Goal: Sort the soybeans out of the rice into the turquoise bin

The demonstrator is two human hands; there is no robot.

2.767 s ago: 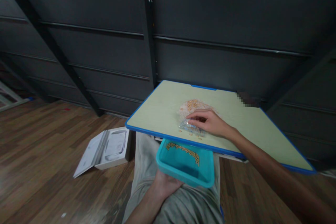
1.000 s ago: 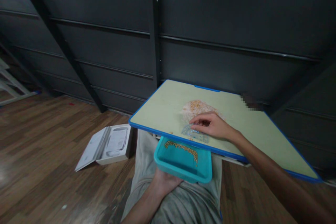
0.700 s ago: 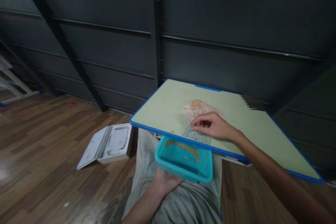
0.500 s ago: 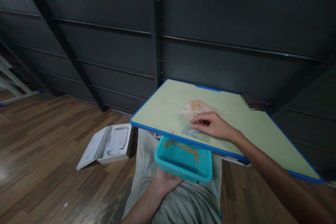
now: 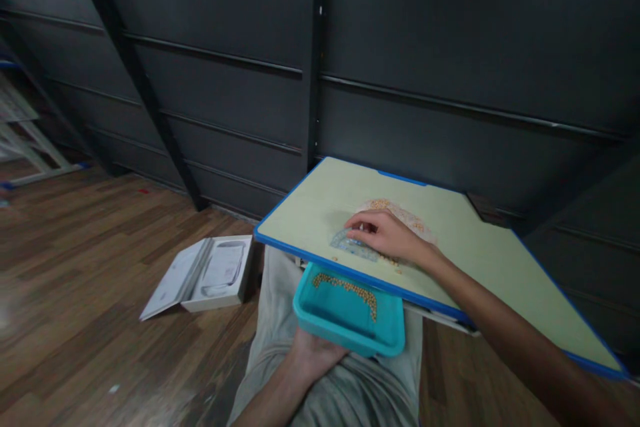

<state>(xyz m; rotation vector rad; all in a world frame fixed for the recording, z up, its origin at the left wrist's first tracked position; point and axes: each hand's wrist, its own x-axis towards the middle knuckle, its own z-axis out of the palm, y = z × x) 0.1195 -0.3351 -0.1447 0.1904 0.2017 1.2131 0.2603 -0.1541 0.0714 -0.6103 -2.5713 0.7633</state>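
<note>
A teal plastic tray (image 5: pixel 320 328) with a curved line of yellowish beans (image 5: pixel 350 288) in it sits just below the table's near edge. My left hand (image 5: pixel 317 350) is under the tray and grips it from below. Over the pale green tabletop (image 5: pixel 300 213), my right hand (image 5: pixel 383 233) has its fingers closed on a clear protractor (image 5: pixel 353 247), which lies flat near the front edge. Behind that hand is a pile of pale grains with yellow beans (image 5: pixel 380 204) mixed in. A few loose beans (image 5: pixel 390 260) lie by the protractor; the fingertips are partly hidden.
The table has a blue rim (image 5: pixel 295 250). On the wooden floor to the left lies an opened white box (image 5: pixel 215 300) with a moulded insert. Dark wall panels (image 5: pixel 240 93) rise right behind the table. A white metal frame (image 5: pixel 40 147) stands far left.
My right hand and the protractor have slid left across the tabletop. Loose beans now show to the protractor's right. The tray in my left hand stays nearly where it was.
</note>
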